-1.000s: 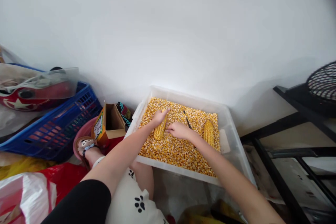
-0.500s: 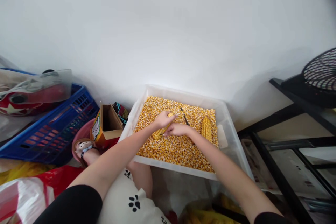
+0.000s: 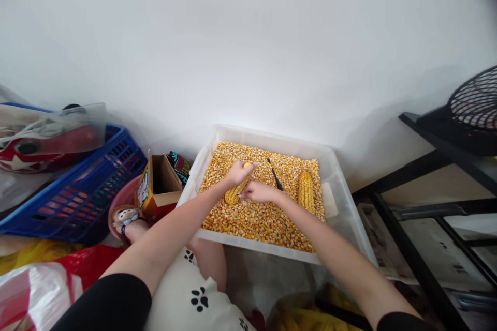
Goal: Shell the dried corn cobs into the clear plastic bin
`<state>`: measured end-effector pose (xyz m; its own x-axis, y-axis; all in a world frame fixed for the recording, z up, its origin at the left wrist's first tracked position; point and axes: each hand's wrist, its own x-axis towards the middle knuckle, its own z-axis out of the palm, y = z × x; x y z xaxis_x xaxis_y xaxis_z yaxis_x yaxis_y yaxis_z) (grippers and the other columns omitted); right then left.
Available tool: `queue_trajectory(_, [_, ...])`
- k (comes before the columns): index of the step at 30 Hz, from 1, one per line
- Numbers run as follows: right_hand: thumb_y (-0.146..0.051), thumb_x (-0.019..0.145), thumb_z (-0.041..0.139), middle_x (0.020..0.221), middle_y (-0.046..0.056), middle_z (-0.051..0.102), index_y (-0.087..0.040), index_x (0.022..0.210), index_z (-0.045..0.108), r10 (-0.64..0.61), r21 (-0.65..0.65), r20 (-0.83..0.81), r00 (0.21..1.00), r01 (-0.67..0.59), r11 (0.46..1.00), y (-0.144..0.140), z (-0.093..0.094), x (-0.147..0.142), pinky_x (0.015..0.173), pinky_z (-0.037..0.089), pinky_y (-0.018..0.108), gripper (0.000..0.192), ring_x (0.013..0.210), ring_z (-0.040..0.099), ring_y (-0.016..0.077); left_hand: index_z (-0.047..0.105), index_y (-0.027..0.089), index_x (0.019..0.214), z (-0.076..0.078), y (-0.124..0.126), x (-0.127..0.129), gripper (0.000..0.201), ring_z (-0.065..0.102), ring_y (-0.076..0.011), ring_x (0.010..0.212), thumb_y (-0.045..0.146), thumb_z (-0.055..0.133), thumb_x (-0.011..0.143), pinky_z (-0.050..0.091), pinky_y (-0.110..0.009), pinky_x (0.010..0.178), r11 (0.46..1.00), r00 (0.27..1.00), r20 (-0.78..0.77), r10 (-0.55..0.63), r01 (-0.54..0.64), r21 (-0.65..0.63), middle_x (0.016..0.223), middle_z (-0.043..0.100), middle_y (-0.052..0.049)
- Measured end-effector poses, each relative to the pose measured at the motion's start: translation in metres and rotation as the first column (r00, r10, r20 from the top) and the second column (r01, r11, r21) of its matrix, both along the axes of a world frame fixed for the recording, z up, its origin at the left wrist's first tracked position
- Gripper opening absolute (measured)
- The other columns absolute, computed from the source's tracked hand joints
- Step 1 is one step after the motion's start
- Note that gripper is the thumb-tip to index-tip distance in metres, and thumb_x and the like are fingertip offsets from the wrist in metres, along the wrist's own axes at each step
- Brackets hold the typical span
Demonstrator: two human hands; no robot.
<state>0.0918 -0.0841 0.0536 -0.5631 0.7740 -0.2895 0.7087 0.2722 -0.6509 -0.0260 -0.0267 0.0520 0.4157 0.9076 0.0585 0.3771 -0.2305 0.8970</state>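
Note:
A yellow ear of corn [image 3: 233, 196] is held at a slant above loose kernels [image 3: 256, 220] in a translucent plastic bin [image 3: 334, 163]. My left hand [image 3: 237, 174] wraps round its upper part. The fingers of my right hand [image 3: 259, 192] are bent and pressed against the ear's right side; their tips are partly hidden. Just beyond that hand, a thin dark tool with a black handle [image 3: 276, 176] lies on the kernels. A second ear of corn [image 3: 306, 191], still full of kernels, rests at the bin's right.
On the left stand a blue plastic basket [image 3: 85, 201] full of things, an open cardboard box [image 3: 166, 197] and a pink basin [image 3: 120, 196]. To the right are a black metal frame [image 3: 411, 253] and a fan [image 3: 476, 98]. A white wall [image 3: 248, 51] rises behind the bin.
My left hand has shifted slightly left and up along the ear, which now shows more of its lower end. The right hand stays against it, moved a little.

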Motion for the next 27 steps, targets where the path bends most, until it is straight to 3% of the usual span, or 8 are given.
queue_trajectory(5, [-0.019, 0.075, 0.049, 0.074, 0.003, 0.067, -0.011, 0.078, 0.069, 0.005, -0.113, -0.057, 0.998, -0.011, 0.994, 0.003, -0.002, 0.004, 0.062, 0.040, 0.020, 0.022, 0.064, 0.054, 0.0118, 0.043, 0.016, 0.050, 0.002, -0.004, 0.004, 0.041, 0.032, -0.0084, 0.048, 0.051, 0.046, 0.071, 0.022, -0.023, 0.047, 0.993, 0.998, -0.061, -0.022, 0.029, 0.112, 0.046, 0.035, 0.004])
queue_trajectory(10, [-0.020, 0.075, 0.049, 0.073, 0.003, 0.067, -0.012, 0.081, 0.070, 0.008, -0.135, 0.030, 1.000, -0.003, 0.991, 0.004, 0.004, 0.004, 0.058, 0.039, 0.020, 0.023, 0.062, 0.053, 0.0115, 0.043, 0.015, 0.048, 0.005, -0.009, 0.006, 0.040, 0.031, -0.0082, 0.046, 0.047, 0.046, 0.072, 0.020, -0.023, 0.046, 0.987, 0.991, -0.132, -0.006, 0.027, 0.158, 0.045, 0.034, 0.004])
queue_trajectory(16, [-0.019, 0.074, 0.048, 0.074, 0.006, 0.067, -0.011, 0.078, 0.068, -0.076, -0.046, 0.151, 0.986, 0.084, 0.995, -0.010, 0.016, -0.011, 0.054, 0.037, 0.020, 0.022, 0.062, 0.054, 0.0129, 0.045, 0.015, 0.049, 0.006, -0.014, 0.008, 0.037, 0.033, -0.0087, 0.046, 0.044, 0.048, 0.072, 0.021, -0.023, 0.046, 0.982, 0.990, -0.137, -0.024, 0.049, 0.181, 0.042, 0.036, 0.004])
queue_trajectory(20, [-0.028, 0.076, 0.046, 0.072, 0.008, 0.065, -0.011, 0.076, 0.064, -0.176, 0.057, 0.212, 0.961, 0.167, 0.984, -0.018, 0.021, -0.015, 0.050, 0.033, 0.022, 0.024, 0.059, 0.053, 0.0143, 0.044, 0.016, 0.049, 0.004, -0.010, 0.005, 0.038, 0.033, -0.0086, 0.046, 0.047, 0.047, 0.071, 0.022, -0.022, 0.046, 0.992, 0.994, -0.107, 0.028, -0.014, 0.126, 0.043, 0.037, 0.004])
queue_trajectory(24, [-0.025, 0.072, 0.050, 0.075, 0.005, 0.064, -0.014, 0.079, 0.060, -0.303, 0.052, 0.069, 0.951, 0.300, 0.953, -0.016, 0.022, -0.013, 0.054, 0.036, 0.022, 0.016, 0.063, 0.055, 0.0141, 0.039, 0.016, 0.049, 0.001, 0.001, -0.003, 0.042, 0.031, -0.0080, 0.046, 0.052, 0.045, 0.070, 0.022, -0.022, 0.045, 0.990, 0.990, -0.004, 0.142, -0.142, 0.017, 0.044, 0.034, 0.004])
queue_trajectory(27, [-0.024, 0.069, 0.056, 0.067, 0.002, 0.060, -0.015, 0.074, 0.056, -0.454, -0.057, -0.109, 0.884, 0.450, 0.891, -0.013, 0.019, -0.014, 0.053, 0.037, 0.022, 0.011, 0.057, 0.052, 0.0121, 0.037, 0.017, 0.049, -0.002, 0.008, -0.006, 0.043, 0.029, -0.0076, 0.046, 0.055, 0.046, 0.068, 0.021, -0.022, 0.045, 0.986, 0.985, 0.060, 0.163, -0.161, -0.038, 0.045, 0.032, 0.005])
